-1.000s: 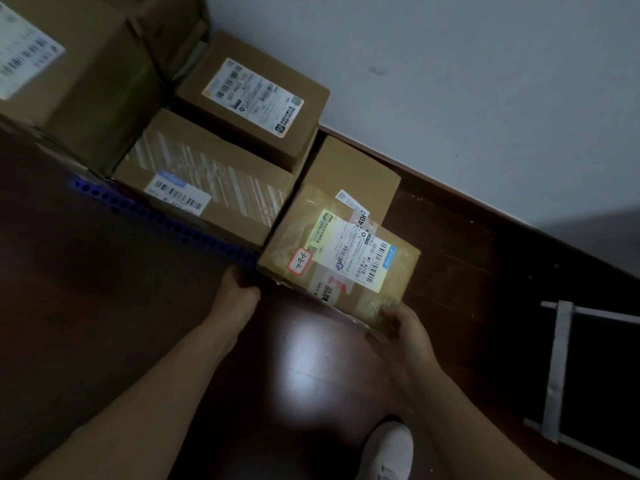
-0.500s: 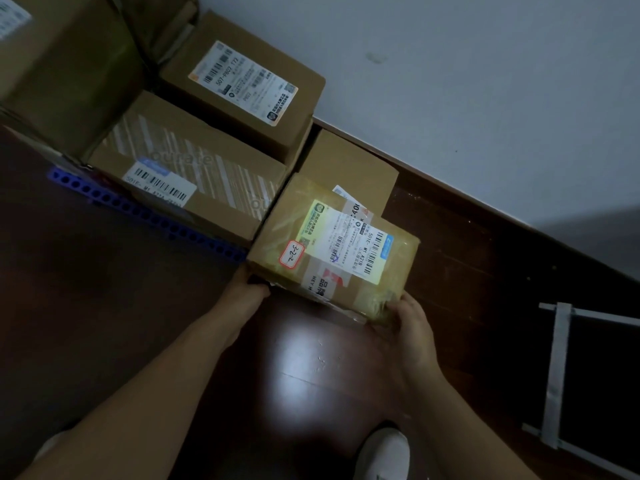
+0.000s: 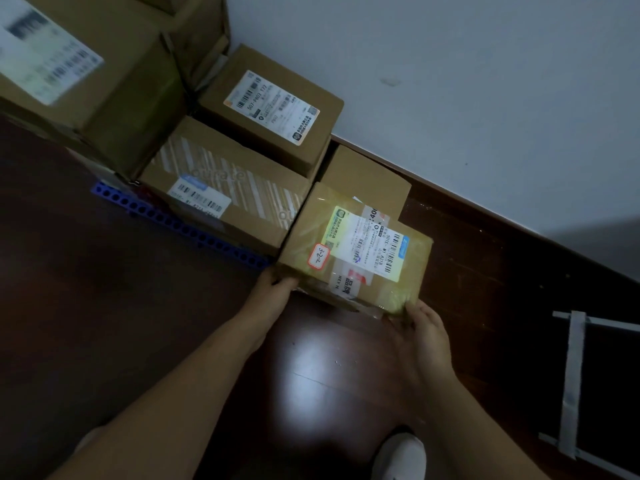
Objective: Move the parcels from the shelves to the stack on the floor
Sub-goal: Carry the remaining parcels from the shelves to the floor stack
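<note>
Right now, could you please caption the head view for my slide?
Left hand and right hand hold the near corners of a tape-wrapped parcel beside stacked cartons on a dark floor.

A taped parcel [image 3: 353, 251] is held at its near corners by the left hand [image 3: 273, 289] and the right hand [image 3: 426, 337]. A plain box [image 3: 363, 178] behind it is partly overlapped. Labelled parcels [image 3: 225, 188] are stacked alongside on a blue pallet [image 3: 180, 223].

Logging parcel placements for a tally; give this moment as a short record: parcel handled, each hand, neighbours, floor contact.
parcel: taped parcel, red-edged sticker on top
left hand: grips its near left corner
right hand: grips its near right corner
neighbours: striped-tape box on its left, plain box behind
floor contact: cannot tell
</note>
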